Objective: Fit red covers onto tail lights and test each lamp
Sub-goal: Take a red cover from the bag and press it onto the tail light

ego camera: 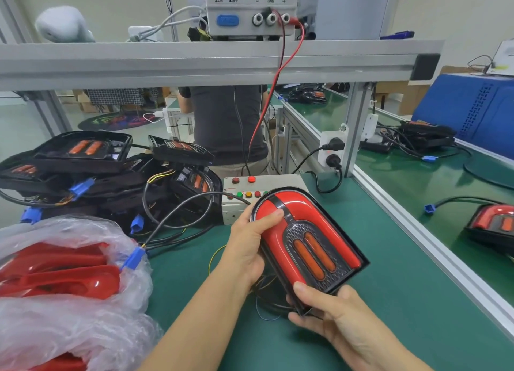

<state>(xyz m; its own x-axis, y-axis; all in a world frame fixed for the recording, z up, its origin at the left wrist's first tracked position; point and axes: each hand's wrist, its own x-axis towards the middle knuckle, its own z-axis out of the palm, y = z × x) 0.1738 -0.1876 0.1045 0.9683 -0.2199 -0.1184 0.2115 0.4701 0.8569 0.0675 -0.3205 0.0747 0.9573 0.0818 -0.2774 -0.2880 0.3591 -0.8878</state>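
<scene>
Gripping the tail light (308, 242) from both ends, the person held it tilted above the green mat (389, 301), just in front of the button box (264, 187). The left hand (247, 248) curled round its upper left edge, thumb laid on the red cover (294, 209), which sat on the lamp around the two orange strips (313, 254). The right hand (331, 312) clasped the lower end, thumb on the black rim and fingers wrapped underneath (their tips could not be seen). Thin wires (264, 301) trailed from under the lamp onto the mat. To the left lay a heap of uncovered black tail lights (91, 165) with blue connectors, and nearer the person a clear plastic bag (69, 301) held more loose red covers (69, 279). A power supply (250, 9) stood on the aluminium shelf (194, 62) above, its red lead (267, 106) running down behind the box.
</scene>
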